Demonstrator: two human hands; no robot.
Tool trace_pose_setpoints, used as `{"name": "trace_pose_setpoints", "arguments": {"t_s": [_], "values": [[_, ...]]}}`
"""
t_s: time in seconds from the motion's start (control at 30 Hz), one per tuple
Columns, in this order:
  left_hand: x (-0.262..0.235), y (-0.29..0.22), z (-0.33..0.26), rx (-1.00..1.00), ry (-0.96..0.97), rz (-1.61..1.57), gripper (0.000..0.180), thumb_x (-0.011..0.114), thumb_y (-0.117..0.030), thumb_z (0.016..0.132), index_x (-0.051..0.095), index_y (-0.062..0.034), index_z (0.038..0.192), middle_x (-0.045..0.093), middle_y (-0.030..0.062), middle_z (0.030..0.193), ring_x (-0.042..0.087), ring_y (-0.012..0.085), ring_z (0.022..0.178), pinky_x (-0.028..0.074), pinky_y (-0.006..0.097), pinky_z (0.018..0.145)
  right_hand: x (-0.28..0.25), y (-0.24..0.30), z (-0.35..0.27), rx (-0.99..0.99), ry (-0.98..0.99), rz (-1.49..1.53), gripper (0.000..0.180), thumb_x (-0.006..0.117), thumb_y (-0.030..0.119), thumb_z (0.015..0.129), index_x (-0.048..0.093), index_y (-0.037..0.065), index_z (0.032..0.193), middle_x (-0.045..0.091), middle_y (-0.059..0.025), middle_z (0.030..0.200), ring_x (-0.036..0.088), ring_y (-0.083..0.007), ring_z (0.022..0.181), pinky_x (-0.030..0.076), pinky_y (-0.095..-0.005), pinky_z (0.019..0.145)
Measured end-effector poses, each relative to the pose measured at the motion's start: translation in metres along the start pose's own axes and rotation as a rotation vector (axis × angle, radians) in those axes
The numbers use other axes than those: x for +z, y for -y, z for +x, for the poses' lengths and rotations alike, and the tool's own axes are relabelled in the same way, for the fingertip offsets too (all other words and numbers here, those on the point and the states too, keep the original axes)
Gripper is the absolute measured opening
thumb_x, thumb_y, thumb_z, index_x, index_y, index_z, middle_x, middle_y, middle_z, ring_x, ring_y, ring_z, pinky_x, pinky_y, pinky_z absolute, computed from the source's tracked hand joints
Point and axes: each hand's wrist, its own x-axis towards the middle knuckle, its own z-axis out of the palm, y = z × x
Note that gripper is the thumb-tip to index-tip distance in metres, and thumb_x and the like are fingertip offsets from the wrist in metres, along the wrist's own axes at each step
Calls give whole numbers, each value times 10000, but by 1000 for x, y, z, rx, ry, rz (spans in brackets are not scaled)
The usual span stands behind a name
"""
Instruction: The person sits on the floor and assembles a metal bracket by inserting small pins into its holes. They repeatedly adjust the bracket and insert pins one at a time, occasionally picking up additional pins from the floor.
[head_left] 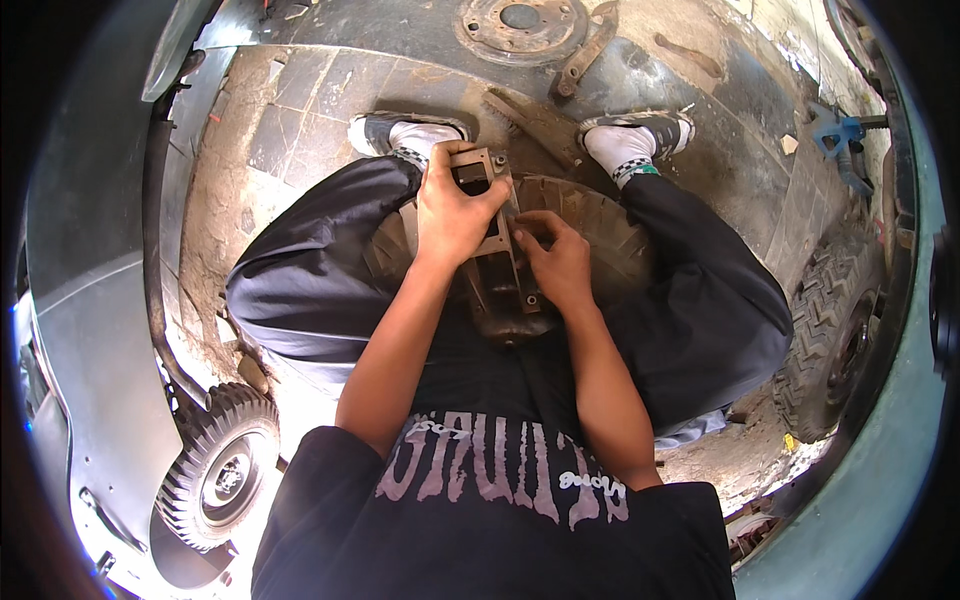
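Observation:
A grey metal housing [491, 240], long and narrow with rectangular openings and bolt holes along its rim, lies tilted between my knees. My left hand [457, 208] is closed round its far left part, fingers over the far end and thumb across the opening. At the housing's right side is my right hand [556, 256], its fingers curled and the thumb and fingertips close together at the edge. Whatever they pinch there is too small to make out. Under the housing is a dark round ribbed object [590, 225], probably a tyre, partly hidden by my arms and legs.
Beyond my feet lie a rusty wheel disc [521, 30], a rusty metal arm [588, 55] and a flat metal bar [535, 130]. A blue clamp-like tool [848, 140] is at right. Wheels stand at left [220, 480] and right [830, 335], beside vehicle panels.

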Motion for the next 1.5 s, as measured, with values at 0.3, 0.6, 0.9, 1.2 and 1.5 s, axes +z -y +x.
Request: {"name": "trace_pose_setpoints", "arguments": {"t_s": [0.3, 0.6, 0.9, 1.2, 1.5], "values": [[0, -2, -2, -1, -3, -10, 553, 896, -255, 816, 642, -18, 1246, 748, 232, 1141, 741, 417, 1080, 583, 492, 975, 8, -6, -8, -187, -102, -263, 164, 787, 103, 934, 828, 25, 1073, 786, -244, 974, 773, -426, 923, 599, -479, 839], [1, -2, -2, -2, 1, 30, 562, 881, -253, 818, 629, -1, 1253, 725, 269, 1185, 721, 447, 1114, 572, 513, 990, 11, -22, -1, -389, -159, -234, 145, 790, 66, 896, 821, 22, 1030, 742, -257, 891, 741, -452, 873, 579, -521, 800], [3, 7, 4, 51, -12, 28, 565, 885, -275, 838, 626, 10, 1252, 720, 296, 1172, 714, 466, 1127, 566, 518, 1000, 10, -22, 5, -455, -148, -324, 157, 791, 50, 878, 823, 17, 1028, 742, -247, 920, 737, -454, 881, 578, -521, 818], [1, 2, 4, -12, 9, 21, 576, 889, -328, 862, 618, 20, 1233, 709, 306, 1183, 698, 478, 1143, 545, 532, 1015, 16, -25, -9, -456, -230, -292, 155, 812, 63, 889, 836, 31, 1039, 739, -206, 908, 740, -410, 865, 580, -490, 803], [-1, 3, 2, -39, 7, 8, 546, 873, -345, 891, 628, 8, 1228, 711, 289, 1189, 696, 473, 1140, 544, 529, 1012, 15, -17, -10, -417, -180, -306, 144, 818, 61, 897, 827, 13, 1033, 755, -213, 959, 745, -424, 895, 584, -490, 811]]}}
